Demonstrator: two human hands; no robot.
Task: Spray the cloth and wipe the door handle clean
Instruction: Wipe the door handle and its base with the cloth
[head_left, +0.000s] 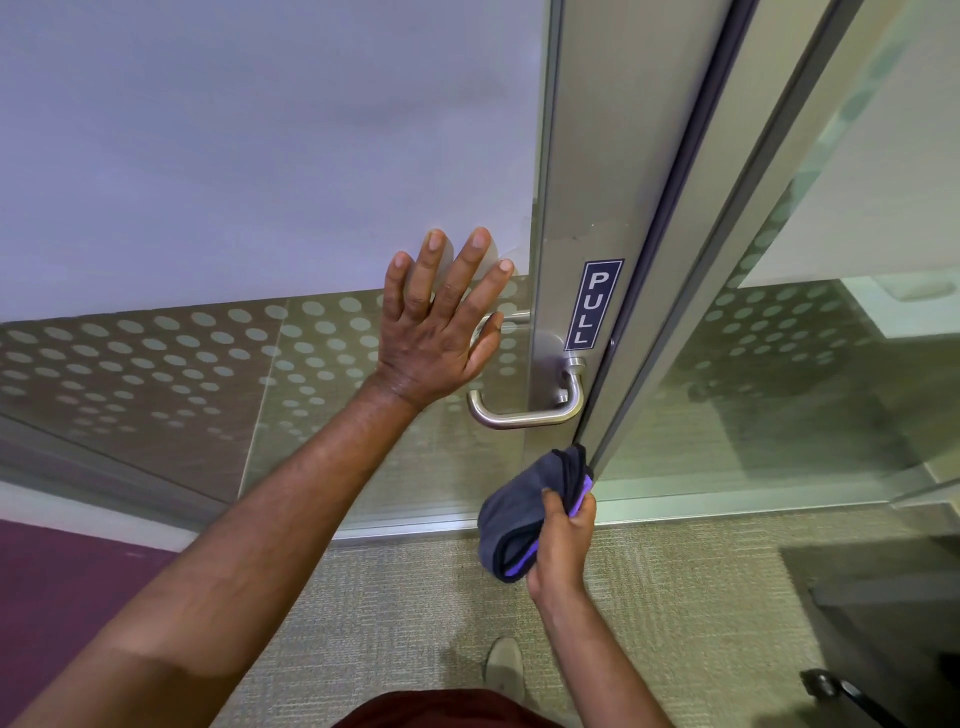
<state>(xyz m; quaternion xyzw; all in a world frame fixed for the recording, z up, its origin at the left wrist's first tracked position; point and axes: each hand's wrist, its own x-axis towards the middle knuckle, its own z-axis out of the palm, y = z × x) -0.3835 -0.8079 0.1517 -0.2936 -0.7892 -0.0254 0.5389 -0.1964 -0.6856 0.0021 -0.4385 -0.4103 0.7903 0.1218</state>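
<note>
The left hand (436, 332) lies flat against the frosted glass panel of the door (260, 156), with all fingers straight and spread; its grip is fully open and it has hold of nothing. The fingertips reach up onto the plain white part of the glass, and the palm covers the band of pale dots (182, 353) that runs across the lower part of the panel. The right hand (561, 545) is lower and more to the right, well below the lever. Its grip is closed around a folded cloth (524, 514), dark grey with a purple edge; the fingers curl round the bundle and the thumb presses on its upper side. The top end of the cloth touches, or nearly touches, the edge of the metal door frame (582, 156), just under the door handle (524, 415). The door handle is a brushed metal lever, mounted on the frame stile and pointing to the left, with its free end curving back toward the glass. It sits between the two hands, just beside the wrist of the left one, and neither hand touches it. Above its base there is a dark blue sticker (594, 304) with the word PULL in white letters, read from top to bottom. Below, a light shoe (505, 665) stands on the grey-green carpet (675, 597).
</note>
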